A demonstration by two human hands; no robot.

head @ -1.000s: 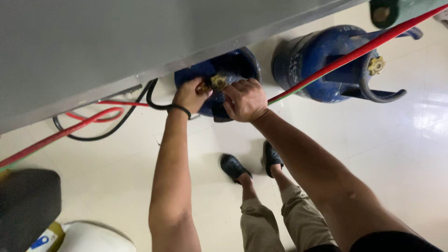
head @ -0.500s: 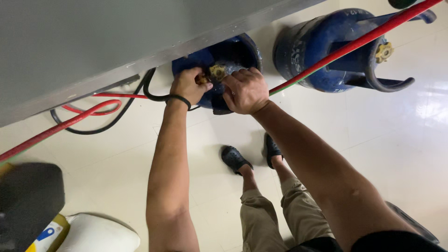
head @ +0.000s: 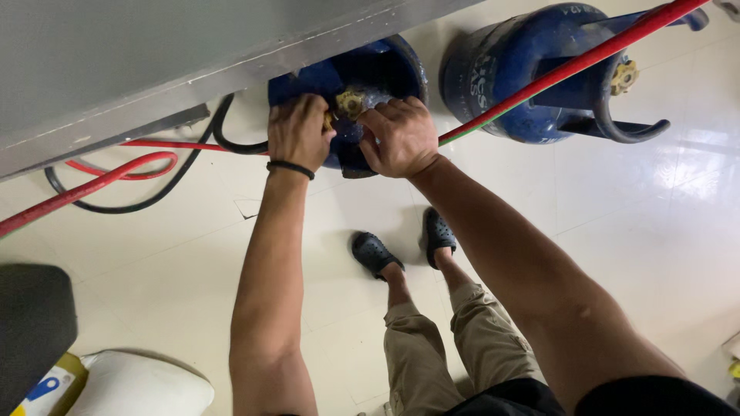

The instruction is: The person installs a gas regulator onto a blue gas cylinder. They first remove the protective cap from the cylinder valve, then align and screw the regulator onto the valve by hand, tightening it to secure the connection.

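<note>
A blue gas cylinder [head: 385, 69] stands half under a grey counter [head: 154, 62], its brass valve [head: 351, 102] showing at the top. My left hand [head: 297, 131], with a black band on the wrist, grips something at the valve's left side. My right hand [head: 397, 139] is closed on the cylinder's collar just right of the valve. What the fingers hold exactly is hidden. A red hose [head: 570, 65] runs from behind my right hand up to the right.
A second blue cylinder [head: 524, 73] with a brass valve stands to the right. Red and black hoses [head: 116, 181] loop on the tiled floor at left. My feet in dark clogs [head: 401, 246] stand below. A dark object and white sack lie bottom left.
The view has shifted slightly, so the cylinders sit higher in the frame. Both hands stay at the valve; my left hand's fingers have closed nearer the brass fitting.
</note>
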